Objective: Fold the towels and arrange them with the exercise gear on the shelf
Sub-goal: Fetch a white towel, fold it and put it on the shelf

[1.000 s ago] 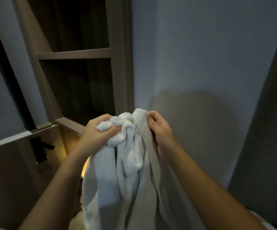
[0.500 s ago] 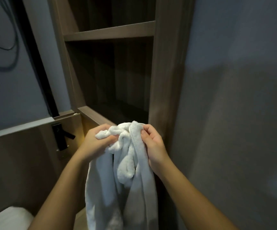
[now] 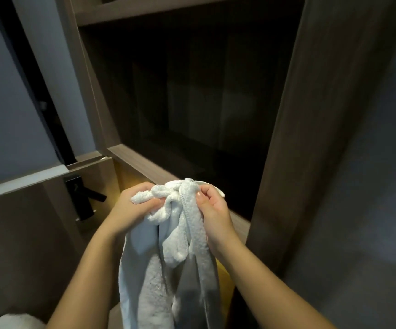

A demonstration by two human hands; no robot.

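Note:
A white towel (image 3: 168, 269) hangs bunched and crumpled in front of me, its top gathered between both hands. My left hand (image 3: 130, 210) grips the bunched top on the left side. My right hand (image 3: 213, 210) pinches a hemmed edge of the towel on the right, thumb on the cloth. Just behind the hands is the wooden shelf (image 3: 144, 162), whose lower compartment is dark inside. No exercise gear is in view.
An upper shelf board (image 3: 144, 8) crosses the top. A thick wooden upright (image 3: 311, 138) stands to the right, with grey wall beyond. A black wall fitting (image 3: 80, 198) sits on the panel at left. Something white (image 3: 14, 321) lies at the bottom left corner.
The view has swung left and closer to the shelf, so the dark compartment now fills the middle. Both hands keep hold of the towel's top, lower in the frame.

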